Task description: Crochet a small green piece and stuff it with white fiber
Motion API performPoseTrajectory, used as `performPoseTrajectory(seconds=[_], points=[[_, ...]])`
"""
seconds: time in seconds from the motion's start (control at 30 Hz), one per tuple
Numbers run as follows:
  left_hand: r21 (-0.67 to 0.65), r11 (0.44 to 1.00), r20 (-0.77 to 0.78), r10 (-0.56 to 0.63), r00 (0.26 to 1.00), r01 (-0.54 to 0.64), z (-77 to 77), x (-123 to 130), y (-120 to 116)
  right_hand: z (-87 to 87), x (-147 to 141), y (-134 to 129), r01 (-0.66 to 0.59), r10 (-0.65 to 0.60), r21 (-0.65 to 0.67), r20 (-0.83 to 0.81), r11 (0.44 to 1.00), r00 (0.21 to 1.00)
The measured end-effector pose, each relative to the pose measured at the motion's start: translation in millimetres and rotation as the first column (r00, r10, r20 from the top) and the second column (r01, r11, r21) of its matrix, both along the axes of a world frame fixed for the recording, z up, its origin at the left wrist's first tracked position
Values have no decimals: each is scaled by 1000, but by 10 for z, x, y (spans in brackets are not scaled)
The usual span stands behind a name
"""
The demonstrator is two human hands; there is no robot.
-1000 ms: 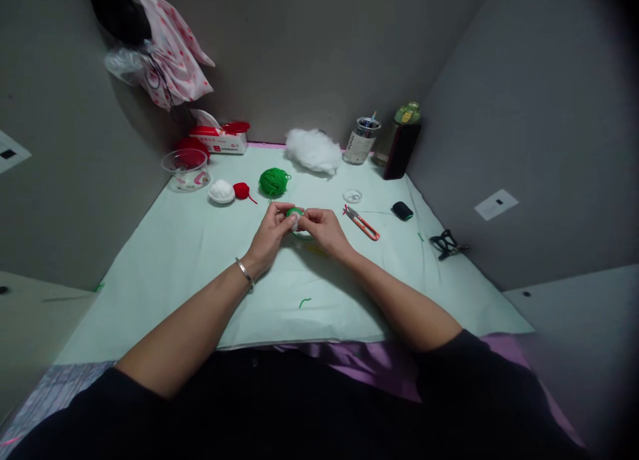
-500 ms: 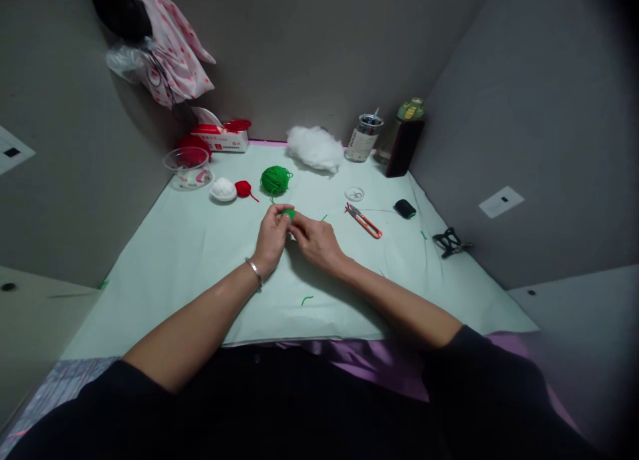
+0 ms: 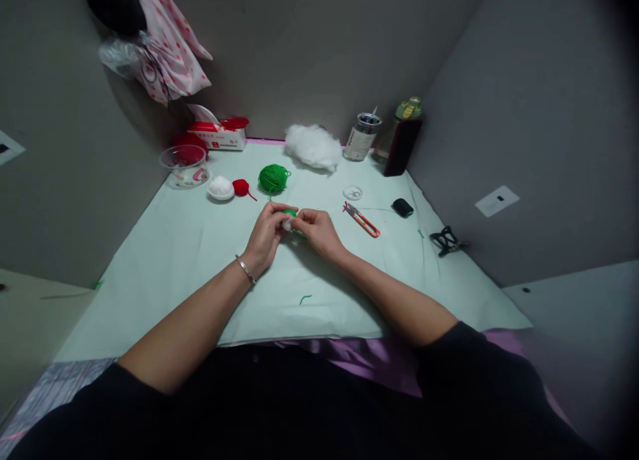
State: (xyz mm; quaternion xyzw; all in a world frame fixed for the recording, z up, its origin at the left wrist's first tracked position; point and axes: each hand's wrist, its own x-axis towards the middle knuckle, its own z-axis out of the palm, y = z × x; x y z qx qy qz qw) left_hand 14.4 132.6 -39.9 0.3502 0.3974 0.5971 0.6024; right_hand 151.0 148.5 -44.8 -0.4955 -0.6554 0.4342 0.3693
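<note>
Between my fingers is a small green piece (image 3: 290, 213) with a bit of white fluff (image 3: 286, 225) at its near side. My left hand (image 3: 265, 235) is closed round the left of the green piece. My right hand (image 3: 319, 232) pinches at its right side, where the fingertips partly hide both materials. A green yarn ball (image 3: 273, 179) lies just beyond my hands, its strand running down toward them. Orange-handled thread snips (image 3: 362, 220) rest to the right of my right hand.
White stuffing (image 3: 313, 147), a tin of tools (image 3: 362, 138) and a bottle (image 3: 397, 137) stand at the back. On the left are a plastic tub (image 3: 185, 167), white yarn (image 3: 220, 188) and red yarn (image 3: 241, 187). A black clip (image 3: 447, 241) lies right.
White fluff now shows at the green piece between my fingers. My right hand has turned slightly, with its fingers more bent over the piece. The whole view has shifted a little.
</note>
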Motion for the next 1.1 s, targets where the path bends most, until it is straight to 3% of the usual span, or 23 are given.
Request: performPoseTrajectory(seconds=[0.13,0.27,0.5,0.7,0.9,1.1], points=[[30,999,8,-39,999,39,32,15,-38,1,12,47,65,-65,19,-16,998,998],[38,998,-8,-50,999,50,25,25,-36,62,42,50,54,-56,49,44,997,997],[39,997,-59,67,996,-65,-97,34,33,181,-17,-188,-58,2,185,288,981,958],[5,989,-89,146,985,-146,-183,48,43,199,-96,-289,-91,-1,212,397,973,918],[-13,986,-54,166,985,-166,-165,51,46,161,-60,-169,0,-59,196,299,981,952],[9,998,-8,70,998,-70,-42,40,-7,98,-11,-16,32,-38,60,87,998,995]])
